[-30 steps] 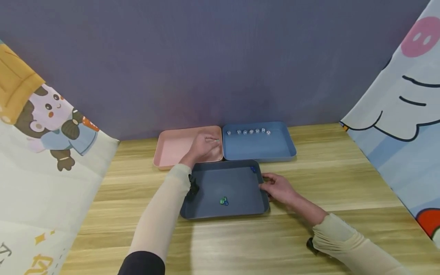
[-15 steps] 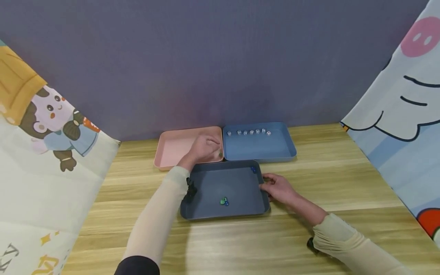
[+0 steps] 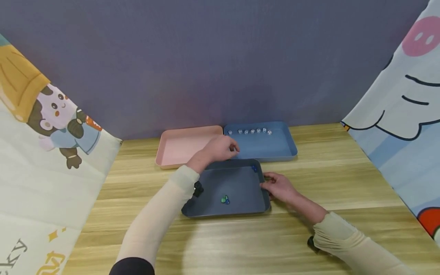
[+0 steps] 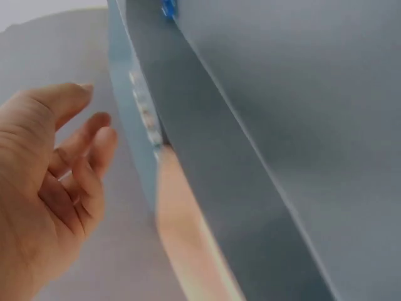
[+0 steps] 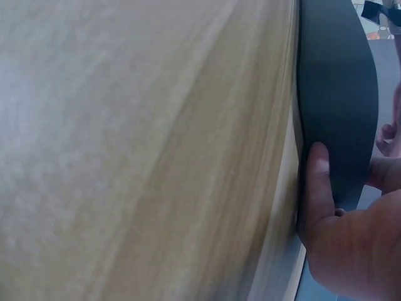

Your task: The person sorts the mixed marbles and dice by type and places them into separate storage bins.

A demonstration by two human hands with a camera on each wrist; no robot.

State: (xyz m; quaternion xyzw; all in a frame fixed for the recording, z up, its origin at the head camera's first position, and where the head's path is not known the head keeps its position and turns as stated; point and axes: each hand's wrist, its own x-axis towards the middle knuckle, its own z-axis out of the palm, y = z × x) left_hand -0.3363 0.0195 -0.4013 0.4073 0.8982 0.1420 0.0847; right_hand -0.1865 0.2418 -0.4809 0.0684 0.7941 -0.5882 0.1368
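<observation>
My left hand (image 3: 223,148) hovers above the dark grey tray's back rim, where the pink tray (image 3: 175,165) and the blue tray (image 3: 264,147) meet. Its fingers are loosely bent, and the left wrist view shows nothing between the thumb and fingers (image 4: 88,179). With my right hand (image 3: 280,188) I pinch the right wall of the dark grey tray (image 3: 237,187); one finger (image 5: 319,188) lies along its outer side. Small green and blue beads (image 3: 225,199) sit clustered near that tray's front, and blue beads (image 3: 254,168) lie in its back right corner. My left hand hides the pink tray's right front corner.
White dice (image 3: 252,131) stand in a row along the blue tray's back. The trays rest on a wood-grain table (image 3: 326,164) before a dark grey wall (image 3: 220,65). Cartoon-printed sheets (image 3: 79,183) flank both sides.
My left hand has moved from the pink tray rightward to the blue tray's near left corner. A small green bead showed under it in the pink tray half a second ago. My right hand stays put.
</observation>
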